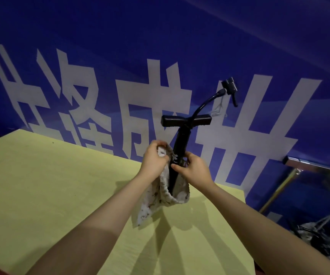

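A black hand pump stands upright on the yellow table, its T-handle on top and a black hose curving up to a valve head. A white spotted cloth is wrapped round the lower part of the barrel and hangs down to the table. My left hand grips the cloth's upper edge on the left of the barrel. My right hand holds the cloth and barrel from the right, fingers curled round them. The pump's base is hidden by the cloth.
A blue banner with large white characters hangs close behind the table. To the right, past the table's edge, stand a metal frame and dark clutter on the floor.
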### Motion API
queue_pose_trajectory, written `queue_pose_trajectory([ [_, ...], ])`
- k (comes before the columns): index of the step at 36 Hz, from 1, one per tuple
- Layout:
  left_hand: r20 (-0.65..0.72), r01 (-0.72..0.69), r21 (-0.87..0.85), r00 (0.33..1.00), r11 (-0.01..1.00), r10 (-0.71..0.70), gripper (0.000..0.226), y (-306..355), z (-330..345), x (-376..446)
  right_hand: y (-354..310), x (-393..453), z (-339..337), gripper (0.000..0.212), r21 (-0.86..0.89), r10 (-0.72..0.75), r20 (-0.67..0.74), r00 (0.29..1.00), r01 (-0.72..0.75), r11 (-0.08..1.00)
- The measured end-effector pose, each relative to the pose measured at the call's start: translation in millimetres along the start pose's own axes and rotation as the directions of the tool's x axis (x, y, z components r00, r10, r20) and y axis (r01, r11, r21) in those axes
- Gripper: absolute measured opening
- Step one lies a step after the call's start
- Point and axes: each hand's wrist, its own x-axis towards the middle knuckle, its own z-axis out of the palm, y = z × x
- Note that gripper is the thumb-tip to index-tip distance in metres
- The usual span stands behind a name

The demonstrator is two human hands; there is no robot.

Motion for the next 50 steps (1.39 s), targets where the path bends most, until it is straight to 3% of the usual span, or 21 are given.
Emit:
queue_pose_trajectory([
  [6, -0.108, -0.17, -0.138, 0.982, 0.976, 0.156, 0.083, 27, -19, 10, -9, 23, -8, 0.042, -0.097, -0.068, -0.002, 0.998, 0.068, 0.993],
  [9, -0.183, -0.277, -0.071, 0.948, 0.958, 0.261, 0.102, 31, -22, 9, -10, 31, -9, 0.041, -0.15, -0.058, 0.008, 0.998, 0.059, 0.987],
  [12, -0.182, -0.35, 0.025, 0.919, 0.936, 0.349, 0.105, 31, -19, 5, -9, 31, -6, 0.04, -0.159, -0.021, 0.029, 0.999, 0.025, 0.987],
  [17, -0.076, -0.355, 0.063, 0.93, 0.933, 0.359, 0.093, 25, -17, -1, -5, 18, 4, 0.037, -0.203, -0.003, 0.071, 0.997, 0.017, 0.979],
  [22, -0.08, -0.333, -0.024, 0.94, 0.943, 0.33, 0.084, 23, -20, 2, -7, 16, 4, 0.029, -0.266, -0.075, 0.122, 0.99, 0.106, 0.958],
  [26, -0.03, -0.327, -0.076, 0.945, 0.942, 0.326, 0.07, 28, -24, 1, -7, 21, -3, 0.044, -0.322, -0.1, 0.246, 0.964, 0.178, 0.93],
  [31, -0.136, -0.353, -0.013, 0.928, 0.936, 0.348, 0.028, 33, -25, 3, -1, 21, -15, 0.046, -0.26, -0.077, 0.433, 0.898, 0.207, 0.943],
  [34, -0.094, -0.363, 0.089, 0.924, 0.927, 0.371, 0.013, 19, -21, 0, 4, 13, -20, 0.059, -0.252, -0.07, 0.504, 0.861, 0.224, 0.942],
  [36, -0.037, -0.386, 0.184, 0.916, 0.904, 0.399, 0.015, 1, -17, -6, 7, 9, -22, 0.06, -0.289, -0.057, 0.506, 0.861, 0.231, 0.929],
  [39, -0.06, -0.401, 0.257, 0.901, 0.879, 0.429, 0.01, -21, -12, -11, 10, 5, -25, 0.048, -0.411, -0.004, 0.479, 0.878, 0.228, 0.883],
  [46, -0.022, -0.436, 0.264, 0.889, 0.86, 0.457, 0.01, -15, -6, -13, 16, 6, -29, 0.024, -0.586, 0.037, 0.5, 0.865, 0.306, 0.75],
  [50, 0.016, -0.364, 0.246, 0.928, 0.898, 0.372, 0.023, -6, -2, -16, 14, 4, -31, 0.027, -0.654, 0.064, 0.507, 0.86, 0.335, 0.678],
])
